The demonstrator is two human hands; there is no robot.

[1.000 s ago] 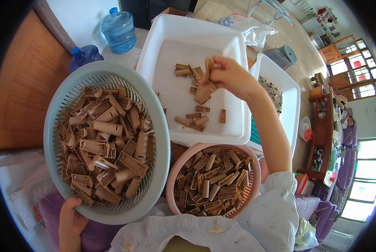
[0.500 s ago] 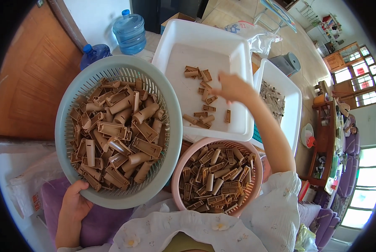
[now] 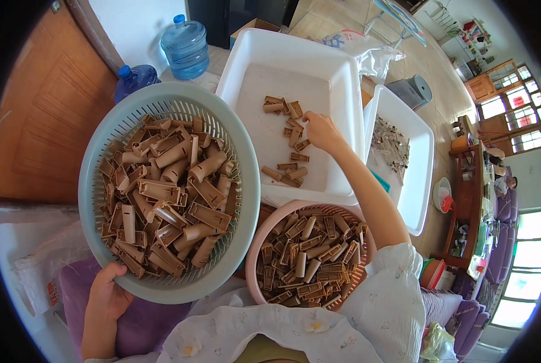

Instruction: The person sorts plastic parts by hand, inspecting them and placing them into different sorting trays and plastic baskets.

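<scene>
My left hand (image 3: pixel 109 289) is closed on the near-left rim of a large grey-green slotted basket (image 3: pixel 88 199), thumb over the edge. Tan-brown plastic pieces (image 3: pixel 171 192), hollow and half-round, are heaped inside it. Over the white tub (image 3: pixel 276 72), my right hand (image 3: pixel 322 131) hovers with its fingers bent together beside a loose line of the same brown pieces (image 3: pixel 295 137). Whatever those fingers hold, if anything, is hidden. Below the tub stands a pink slotted basket (image 3: pixel 253 260), also full of brown pieces (image 3: pixel 307 254).
A second white tub (image 3: pixel 418 181) at the right holds small thin pale bits (image 3: pixel 391 145). Two blue water jugs (image 3: pixel 184 48) stand behind the grey-green basket. A grey bin (image 3: pixel 411 94) and a clear plastic bag (image 3: pixel 367 54) sit farther back. At the left is a wooden door (image 3: pixel 47 115).
My right hand has drawn closer to the upper brown pieces, its fingers now bent in. A lone piece near the tub's right side no longer shows. My left hand stays on the rim.
</scene>
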